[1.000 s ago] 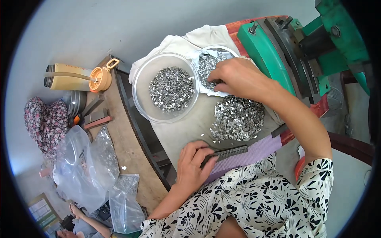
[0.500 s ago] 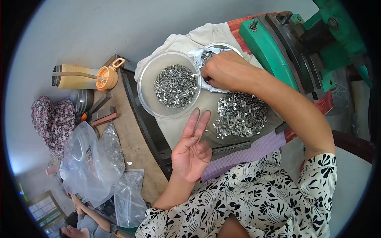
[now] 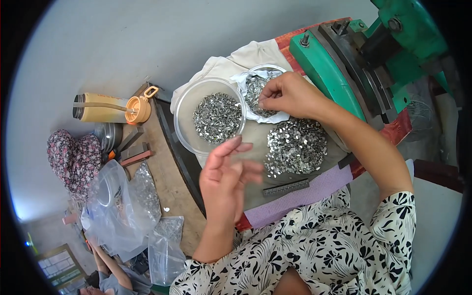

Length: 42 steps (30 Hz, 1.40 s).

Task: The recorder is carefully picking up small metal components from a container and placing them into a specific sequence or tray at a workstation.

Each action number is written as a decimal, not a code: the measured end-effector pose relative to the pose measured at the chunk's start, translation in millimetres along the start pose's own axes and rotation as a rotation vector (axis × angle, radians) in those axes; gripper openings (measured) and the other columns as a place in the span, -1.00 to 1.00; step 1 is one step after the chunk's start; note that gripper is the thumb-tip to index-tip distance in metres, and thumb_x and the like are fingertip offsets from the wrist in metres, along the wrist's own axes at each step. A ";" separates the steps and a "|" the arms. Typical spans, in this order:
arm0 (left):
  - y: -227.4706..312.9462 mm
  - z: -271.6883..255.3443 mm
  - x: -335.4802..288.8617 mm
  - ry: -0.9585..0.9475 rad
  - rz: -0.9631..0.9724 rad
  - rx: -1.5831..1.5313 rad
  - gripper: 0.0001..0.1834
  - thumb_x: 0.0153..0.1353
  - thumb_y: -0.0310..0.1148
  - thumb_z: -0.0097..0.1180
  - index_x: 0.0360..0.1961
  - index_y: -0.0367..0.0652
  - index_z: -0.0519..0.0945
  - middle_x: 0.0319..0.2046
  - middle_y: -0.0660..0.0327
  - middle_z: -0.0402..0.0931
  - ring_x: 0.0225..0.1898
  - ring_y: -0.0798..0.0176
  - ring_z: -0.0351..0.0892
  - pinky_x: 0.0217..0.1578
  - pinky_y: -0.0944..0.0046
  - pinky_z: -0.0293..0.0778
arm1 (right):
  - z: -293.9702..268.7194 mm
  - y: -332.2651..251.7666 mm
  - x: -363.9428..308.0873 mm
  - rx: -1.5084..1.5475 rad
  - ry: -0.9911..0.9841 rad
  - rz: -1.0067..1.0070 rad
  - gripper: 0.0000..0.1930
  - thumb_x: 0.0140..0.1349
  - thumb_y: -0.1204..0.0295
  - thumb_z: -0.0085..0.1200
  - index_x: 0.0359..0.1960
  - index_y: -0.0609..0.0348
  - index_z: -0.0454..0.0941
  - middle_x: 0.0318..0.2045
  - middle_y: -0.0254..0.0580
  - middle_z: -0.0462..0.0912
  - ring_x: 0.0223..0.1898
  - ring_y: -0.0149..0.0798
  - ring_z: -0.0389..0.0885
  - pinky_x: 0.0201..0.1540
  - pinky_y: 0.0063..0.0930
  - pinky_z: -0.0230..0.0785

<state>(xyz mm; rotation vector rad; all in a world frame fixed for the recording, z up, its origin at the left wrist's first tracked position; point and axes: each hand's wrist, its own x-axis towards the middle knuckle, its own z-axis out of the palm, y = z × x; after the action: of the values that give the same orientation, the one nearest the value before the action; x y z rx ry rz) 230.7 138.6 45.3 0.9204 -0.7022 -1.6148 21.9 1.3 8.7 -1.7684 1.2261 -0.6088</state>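
Observation:
My right hand (image 3: pixel 290 96) is over a bowl (image 3: pixel 269 67) lined with a white plastic bag (image 3: pixel 242 81). Its thumb and fingers pinch together at the shiny thin metal pieces (image 3: pixel 253 91) inside; whatever lies between the fingertips is too small to make out. In front of a round clear tub (image 3: pixel 181 132) my left hand (image 3: pixel 225 179) is raised, its fingers apart and partly bent, some blurred, with nothing visible in them. Small grey metal parts (image 3: pixel 218 117) fill the tub's bottom. A pile of flat shiny metal pieces (image 3: pixel 295 147) lies on the cloth, right of my left hand.
A green press (image 3: pixel 327 73) stands at the right. Near my body lie a dark ruler-like metal strip (image 3: pixel 286 187) and a purple mat (image 3: pixel 300 197). Clear plastic bags (image 3: pixel 118 216), an orange-lidded bottle (image 3: pixel 113 108) and a flowered cloth (image 3: pixel 71 160) are at the left, with another person (image 3: pixel 118 275) beyond.
My right hand has lifted and drawn back slightly, uncovering more of the lined bowl. My left hand has turned, its two stretched fingers now bending. The view has shifted a little.

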 end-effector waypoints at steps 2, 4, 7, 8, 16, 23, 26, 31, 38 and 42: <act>0.7 6.8 15.1 0.041 0.364 0.613 -0.65 0.20 -0.68 0.11 0.04 -0.29 0.58 0.05 0.00 0.53 -0.16 0.18 0.68 -0.15 0.30 0.63 | -2.3 1.1 -2.2 0.095 -0.016 0.060 -0.74 0.09 0.32 0.32 -0.23 0.21 0.75 -0.46 -0.16 0.74 -0.41 -0.37 0.67 -0.24 -0.45 0.48; 7.0 17.2 36.9 0.001 0.596 1.087 -0.64 0.17 -0.64 0.19 0.02 -0.32 0.57 -0.03 0.00 0.58 -0.19 0.15 0.68 -0.13 0.27 0.62 | -5.2 -6.7 -7.1 0.405 0.034 0.213 -0.81 0.16 0.42 0.33 -0.27 0.29 0.72 -0.38 -0.33 0.73 -0.36 -0.52 0.60 -0.27 -0.57 0.43; -0.2 31.7 62.9 -0.007 0.599 1.236 -0.59 0.11 -0.53 0.30 0.02 -0.31 0.56 -0.13 -0.05 0.60 -0.21 0.06 0.68 -0.18 0.19 0.60 | -5.5 -6.5 -12.9 0.616 0.075 0.273 -0.86 0.20 0.42 0.30 -0.27 0.23 0.73 -0.40 -0.36 0.71 -0.41 -0.58 0.55 -0.33 -0.67 0.36; -2.8 32.3 70.8 0.001 0.579 1.252 -0.56 0.09 -0.47 0.34 0.02 -0.32 0.58 -0.19 -0.06 0.63 -0.23 0.04 0.70 -0.22 0.16 0.60 | -5.3 -9.6 -14.0 0.652 0.057 0.270 -0.87 0.22 0.41 0.27 -0.27 0.18 0.73 -0.44 -0.42 0.67 -0.48 -0.62 0.47 -0.40 -0.71 0.28; -9.1 33.0 102.6 0.040 0.500 1.166 -0.79 0.11 -0.43 0.32 -0.22 -0.27 0.72 -0.42 -0.06 0.68 -0.39 0.00 0.73 -0.33 0.16 0.58 | -1.3 -12.6 -19.1 0.847 0.071 0.307 -0.81 0.27 0.34 0.24 -0.20 0.19 0.69 -0.45 -0.55 0.60 -0.46 -0.66 0.44 -0.42 -0.75 0.26; -3.3 35.2 112.2 0.007 0.420 1.201 -0.82 0.16 -0.45 0.29 -0.23 -0.30 0.73 -0.44 0.14 0.70 -0.40 0.32 0.65 -0.31 0.33 0.53 | 7.7 -15.7 -26.7 0.800 0.198 0.282 -0.79 0.32 0.31 0.20 -0.19 0.21 0.70 -0.35 -0.43 0.65 -0.34 -0.55 0.51 -0.26 -0.62 0.40; -2.7 33.1 110.6 -0.019 0.398 1.209 -0.83 0.19 -0.48 0.28 -0.23 -0.35 0.72 -0.43 0.26 0.70 -0.38 0.53 0.56 -0.30 0.46 0.48 | 9.4 -16.6 -30.5 0.767 0.214 0.302 -0.77 0.34 0.30 0.18 -0.18 0.22 0.70 -0.34 -0.42 0.64 -0.34 -0.53 0.52 -0.25 -0.61 0.42; -4.2 36.4 108.9 0.012 0.363 1.200 -0.86 0.19 -0.45 0.25 -0.32 -0.35 0.69 -0.48 0.29 0.68 -0.41 0.56 0.53 -0.33 0.47 0.45 | 12.7 -18.1 -34.7 0.700 0.207 0.287 -0.72 0.36 0.28 0.16 -0.12 0.26 0.69 -0.33 -0.39 0.64 -0.37 -0.52 0.53 -0.29 -0.61 0.47; -0.3 20.5 118.6 -0.076 0.327 0.995 -0.88 0.18 -0.48 0.26 -0.32 -0.34 0.66 -0.44 0.28 0.65 -0.38 0.52 0.55 -0.30 0.47 0.44 | 16.1 -20.0 -32.1 0.674 0.238 0.216 -0.67 0.30 0.23 0.24 -0.12 0.27 0.71 -0.36 -0.38 0.66 -0.42 -0.55 0.53 -0.42 -0.65 0.46; 2.3 18.7 116.6 -0.139 0.221 0.726 -0.92 0.21 -0.52 0.27 -0.31 -0.32 0.64 -0.41 0.22 0.66 -0.35 0.44 0.60 -0.29 0.45 0.48 | -1.9 -21.5 -26.8 0.883 0.116 0.432 -0.71 0.30 0.25 0.25 -0.11 0.19 0.68 -0.39 -0.40 0.65 -0.44 -0.50 0.57 -0.46 -0.60 0.47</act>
<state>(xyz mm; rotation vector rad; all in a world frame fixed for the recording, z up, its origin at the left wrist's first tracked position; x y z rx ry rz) 203.9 24.2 33.0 1.1888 -1.4885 -1.2363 20.3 28.0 30.4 -0.7206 1.1135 -0.8285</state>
